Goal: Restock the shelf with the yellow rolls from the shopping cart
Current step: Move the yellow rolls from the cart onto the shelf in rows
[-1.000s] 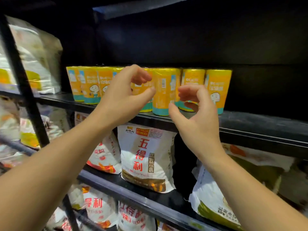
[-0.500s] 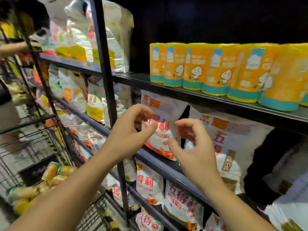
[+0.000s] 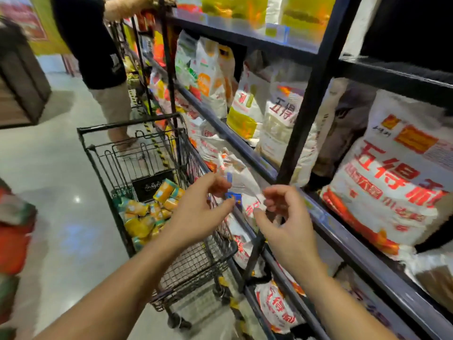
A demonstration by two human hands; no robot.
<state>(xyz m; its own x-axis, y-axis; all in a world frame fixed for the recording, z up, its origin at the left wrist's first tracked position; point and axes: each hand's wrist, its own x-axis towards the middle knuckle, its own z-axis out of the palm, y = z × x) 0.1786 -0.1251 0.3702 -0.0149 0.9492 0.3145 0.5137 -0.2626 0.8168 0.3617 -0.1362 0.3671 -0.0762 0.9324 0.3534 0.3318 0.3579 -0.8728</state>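
Observation:
Several yellow rolls (image 3: 147, 212) with teal ends lie piled in the black wire shopping cart (image 3: 103, 173) at the lower left. My left hand (image 3: 198, 212) hovers over the cart's right edge, fingers loosely curled, holding nothing. My right hand (image 3: 282, 222) hangs beside it in front of the black shelf rail (image 3: 343, 239), fingers also loosely curled and empty. The yellow rolls standing on the shelf are out of view.
Black metal shelving (image 3: 316, 94) on the right holds white flour bags with red lettering (image 3: 392, 173). Another person (image 3: 98, 57) in a dark shirt stands just beyond the cart, reaching into the shelves. A dark counter (image 3: 22, 87) stands at the far left across the pale floor.
My view has swung left and down from the yellow rolls on the shelf to the cart. Both empty hands have come down with it and now hang over the cart's right side.

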